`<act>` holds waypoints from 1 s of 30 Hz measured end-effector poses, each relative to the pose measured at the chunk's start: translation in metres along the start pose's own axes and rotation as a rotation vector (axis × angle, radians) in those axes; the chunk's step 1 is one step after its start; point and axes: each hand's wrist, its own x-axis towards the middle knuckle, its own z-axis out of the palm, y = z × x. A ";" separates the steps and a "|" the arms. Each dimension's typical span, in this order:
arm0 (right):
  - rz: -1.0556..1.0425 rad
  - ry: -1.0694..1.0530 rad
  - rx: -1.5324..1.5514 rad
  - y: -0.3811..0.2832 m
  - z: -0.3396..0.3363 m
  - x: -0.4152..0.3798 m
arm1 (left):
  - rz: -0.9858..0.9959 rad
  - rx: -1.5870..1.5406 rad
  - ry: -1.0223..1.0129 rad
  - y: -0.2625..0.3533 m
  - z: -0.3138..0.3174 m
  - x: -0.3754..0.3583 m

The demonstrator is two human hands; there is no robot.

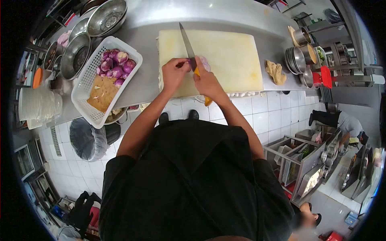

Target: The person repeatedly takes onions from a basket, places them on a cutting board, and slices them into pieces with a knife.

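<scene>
A pale cutting board (229, 60) lies on the metal counter. My right hand (208, 82) is wrapped round the yellow handle of a knife (187, 42), whose blade points away from me. Just left of the blade, my left hand (174, 73) has its fingers closed on a small purple onion (187, 66), mostly covered by the fingers. Pale purple onion slices (204, 63) lie on the board at the knife's right side, partly behind my right hand. To the left, a white perforated basket (83, 87) holds several purple onions (117, 64) and a brown piece (102, 94).
Metal bowls (76, 56) stand at the back left, near stacked white containers (38, 105). A crumpled tan cloth (276, 72) and stacked metal bowls (294, 60) are on the right. A lined bin (87, 138) stands below left. Another person (350, 123) is far right.
</scene>
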 end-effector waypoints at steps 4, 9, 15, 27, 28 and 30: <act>0.209 -0.251 0.079 -0.068 -0.070 -0.035 | 0.044 0.112 0.012 0.005 -0.004 0.000; 0.212 -0.281 0.014 -0.066 -0.071 -0.050 | 0.074 0.117 0.032 0.008 -0.003 -0.001; 0.148 -0.207 0.039 -0.049 -0.050 -0.046 | 0.050 0.088 0.030 0.006 -0.003 0.000; 0.201 -0.221 0.122 -0.050 -0.053 -0.013 | 0.026 0.092 0.033 0.002 -0.004 0.001; 0.238 -0.265 0.121 -0.067 -0.071 -0.023 | 0.041 0.113 0.032 0.009 -0.004 0.002; 0.275 -0.328 0.138 -0.084 -0.089 -0.042 | 0.056 0.132 0.031 0.008 -0.003 0.000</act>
